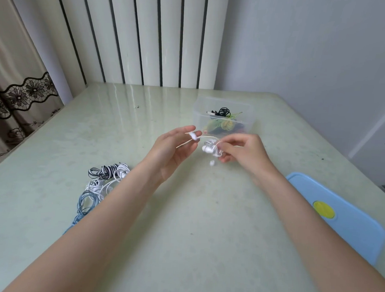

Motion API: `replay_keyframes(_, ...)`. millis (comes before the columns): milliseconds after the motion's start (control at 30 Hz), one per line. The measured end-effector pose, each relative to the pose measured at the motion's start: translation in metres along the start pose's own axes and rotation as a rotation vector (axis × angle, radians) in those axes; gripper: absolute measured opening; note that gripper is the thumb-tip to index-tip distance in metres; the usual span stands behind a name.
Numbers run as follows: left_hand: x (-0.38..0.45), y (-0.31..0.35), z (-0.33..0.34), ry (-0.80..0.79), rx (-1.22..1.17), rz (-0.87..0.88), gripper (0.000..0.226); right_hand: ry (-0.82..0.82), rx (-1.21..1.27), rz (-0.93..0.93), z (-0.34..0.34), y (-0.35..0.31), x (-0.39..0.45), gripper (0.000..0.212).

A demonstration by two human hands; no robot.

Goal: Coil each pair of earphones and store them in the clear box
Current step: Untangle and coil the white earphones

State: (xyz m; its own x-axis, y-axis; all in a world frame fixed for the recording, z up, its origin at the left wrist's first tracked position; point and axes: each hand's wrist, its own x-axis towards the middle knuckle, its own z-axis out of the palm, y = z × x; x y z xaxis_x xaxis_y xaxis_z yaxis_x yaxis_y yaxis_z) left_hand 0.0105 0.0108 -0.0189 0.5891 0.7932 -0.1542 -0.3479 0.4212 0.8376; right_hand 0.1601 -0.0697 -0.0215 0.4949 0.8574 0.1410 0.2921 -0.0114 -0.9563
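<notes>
Here, white earphones (210, 146) between both hands' fingers (226, 147), above table (183, 212).

We hold white earphones (210, 148) with a pale cream cable. Beyond our grip, the clear box (222, 116) shows black, green and yellow coils. Left of the grip lie black-and-white striped earphones (104, 171), a white pair (98, 185) and a blue pair (87, 201). Right of it rests a light blue lid (348, 221) with a yellow-green disc (323, 209). The table (182, 234) is pale green.
</notes>
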Motion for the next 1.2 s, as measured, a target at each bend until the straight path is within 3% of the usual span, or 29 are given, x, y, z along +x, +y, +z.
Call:
replay_keyframes(100,0.001,-0.003,-0.003,0.031,0.094,0.03,0.018,0.077,0.167,0.033,-0.009,-0.013,0.015,0.009)
replay_keyframes(233,0.001,-0.003,-0.001,0.042,0.124,0.05,0.016,0.236,0.148,-0.006,-0.022,-0.036,0.06,0.004)
replay_keyframes(333,0.001,-0.002,0.002,0.056,0.153,0.061,0.015,0.222,0.107,0.029,-0.025,-0.044,0.087,0.002)
replay_keyframes(433,0.0,-0.001,0.006,0.062,0.187,0.069,0.017,0.192,-0.008,0.14,-0.022,-0.045,0.096,0.018)
replay_keyframes(533,-0.004,0.004,0.012,0.038,0.296,0.081,0.017,0.204,-0.094,0.112,-0.018,-0.049,0.087,0.012)
replay_keyframes(700,-0.021,0.024,0.011,-0.052,0.766,0.175,0.017,-0.083,-0.099,0.06,0.007,-0.052,0.046,0.01)
replay_keyframes(867,-0.044,0.044,-0.022,-0.058,1.48,0.235,0.024,-0.415,-0.159,0.069,0.053,-0.045,-0.012,0.009)
replay_keyframes(1067,-0.067,0.048,-0.056,0.055,1.596,0.123,0.03,-0.586,-0.579,-0.016,0.101,-0.045,-0.057,0.063)
replay_keyframes(1200,-0.072,0.051,-0.066,0.061,1.563,0.144,0.028,-0.576,-0.618,-0.13,0.114,-0.042,-0.065,0.051)
